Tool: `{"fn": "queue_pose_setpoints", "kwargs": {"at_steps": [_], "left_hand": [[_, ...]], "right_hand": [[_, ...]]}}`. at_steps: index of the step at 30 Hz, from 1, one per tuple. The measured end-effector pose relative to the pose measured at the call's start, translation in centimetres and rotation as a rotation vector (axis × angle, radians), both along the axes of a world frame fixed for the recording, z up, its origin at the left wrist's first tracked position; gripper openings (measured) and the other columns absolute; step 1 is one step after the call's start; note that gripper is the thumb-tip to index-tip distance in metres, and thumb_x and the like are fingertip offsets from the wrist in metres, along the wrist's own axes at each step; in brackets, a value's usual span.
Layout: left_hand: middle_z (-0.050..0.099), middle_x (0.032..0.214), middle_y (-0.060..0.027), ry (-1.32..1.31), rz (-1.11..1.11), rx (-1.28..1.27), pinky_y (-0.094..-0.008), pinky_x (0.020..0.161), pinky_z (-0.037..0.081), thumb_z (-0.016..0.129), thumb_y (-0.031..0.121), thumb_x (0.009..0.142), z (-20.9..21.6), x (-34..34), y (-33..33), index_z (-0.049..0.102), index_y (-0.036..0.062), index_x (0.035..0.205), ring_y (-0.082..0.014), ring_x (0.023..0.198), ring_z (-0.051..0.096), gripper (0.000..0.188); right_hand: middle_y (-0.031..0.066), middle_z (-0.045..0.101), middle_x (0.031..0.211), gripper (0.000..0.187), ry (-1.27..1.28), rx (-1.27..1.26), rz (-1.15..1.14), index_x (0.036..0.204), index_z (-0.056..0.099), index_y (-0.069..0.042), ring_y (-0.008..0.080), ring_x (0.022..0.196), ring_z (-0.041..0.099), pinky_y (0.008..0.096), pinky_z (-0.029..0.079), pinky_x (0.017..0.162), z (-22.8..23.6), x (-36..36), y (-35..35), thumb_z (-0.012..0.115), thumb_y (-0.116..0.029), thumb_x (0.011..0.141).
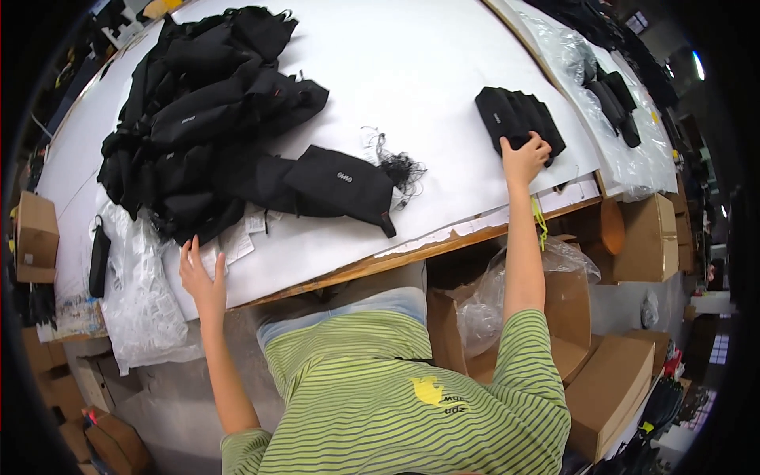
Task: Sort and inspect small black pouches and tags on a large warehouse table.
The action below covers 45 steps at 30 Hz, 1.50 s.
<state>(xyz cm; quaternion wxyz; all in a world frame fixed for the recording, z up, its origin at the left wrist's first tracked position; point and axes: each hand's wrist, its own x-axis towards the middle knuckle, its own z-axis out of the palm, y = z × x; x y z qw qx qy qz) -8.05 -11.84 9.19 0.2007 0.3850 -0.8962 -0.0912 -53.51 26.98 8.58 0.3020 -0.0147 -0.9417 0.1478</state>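
My right hand (526, 161) has its thumb and curled fingers on the near edge of a neat row of black fabric pouches (518, 115), at the right of the white table. At the left, my left hand (203, 279) is open, fingers spread, by the lower edge of a large heap of black fabric pouches (198, 127). White paper slips (236, 244) lie beside its fingertips. One black pouch (340, 184) with a small pale mark stretches from the heap toward the middle. Next to it sits a tangle of black threads (402, 170).
Clear plastic bags (146, 293) drape over the table's left edge. Beyond the wooden strip at right, more black items (613, 103) rest on plastic sheeting. An opened cardboard box (570, 317) with plastic stands below the table's front edge. Closed boxes (613, 392) sit at the lower right.
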Motion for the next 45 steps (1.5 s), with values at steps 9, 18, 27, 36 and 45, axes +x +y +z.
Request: {"fn": "queue_pose_setpoints", "kwargs": {"at_steps": [9, 18, 27, 36, 45], "left_hand": [[0.046, 0.119, -0.0125, 0.096, 0.231, 0.017, -0.0458, 0.098, 0.028, 0.06, 0.046, 0.084, -3.6, 1.4, -1.8, 0.049, 0.0019, 0.118, -0.032, 0.116, 0.039, 0.056], [0.043, 0.128, -0.0163, -0.029, 0.339, 0.008, -0.05, 0.1, 0.026, 0.061, 0.061, 0.075, -4.6, 1.9, -3.5, 0.041, 0.0024, 0.133, -0.0342, 0.12, 0.036, 0.084], [0.048, 0.126, -0.0152, -0.06, 0.411, 0.029, -0.0506, 0.099, 0.027, 0.063, 0.06, 0.074, -3.9, 3.9, -4.4, 0.042, 0.0018, 0.13, -0.0344, 0.118, 0.039, 0.083], [0.054, 0.099, -0.016, -0.048, 0.299, 0.361, -0.0381, 0.082, 0.04, 0.065, 0.02, 0.08, -0.6, 5.2, -6.1, 0.046, -0.0024, 0.098, -0.0319, 0.094, 0.052, 0.035], [0.043, 0.133, -0.0199, 0.548, 0.331, 0.619, -0.0305, 0.102, 0.031, 0.056, 0.019, 0.09, 1.2, 7.8, -2.9, 0.029, -0.0094, 0.136, -0.0252, 0.121, 0.043, 0.06]], "right_hand": [[0.0071, 0.057, 0.086, 0.028, -0.59, -0.122, 0.64, 0.098, 0.06, -0.01, 0.025, 0.078, 0.059, 0.0348, 0.047, 0.069, -1.4, 9.8, -8.3, 0.07, -0.024, 0.077], [0.0074, 0.065, 0.075, 0.014, -0.475, -0.206, 0.679, 0.078, 0.066, -0.005, 0.0217, 0.068, 0.061, 0.0326, 0.046, 0.063, 0.1, 8.9, -7.1, 0.067, -0.019, 0.079], [0.005, 0.065, 0.073, 0.015, -0.2, -0.366, 0.827, 0.079, 0.065, -0.004, 0.0129, 0.051, 0.052, 0.0263, 0.039, 0.05, 7.9, 10.2, -9.6, 0.065, -0.019, 0.083], [0.004, 0.064, 0.077, 0.015, -0.341, -1.007, 0.977, 0.084, 0.062, -0.002, 0.0008, 0.049, 0.037, 0.0159, 0.026, 0.043, 11.7, 10.4, -14.6, 0.067, -0.016, 0.085], [0.0034, 0.063, 0.072, 0.017, -0.734, -0.839, 0.954, 0.085, 0.062, -0.003, 0.0023, 0.049, 0.04, 0.0168, 0.029, 0.044, 6.3, 10.2, -10.3, 0.059, -0.019, 0.089]]}}
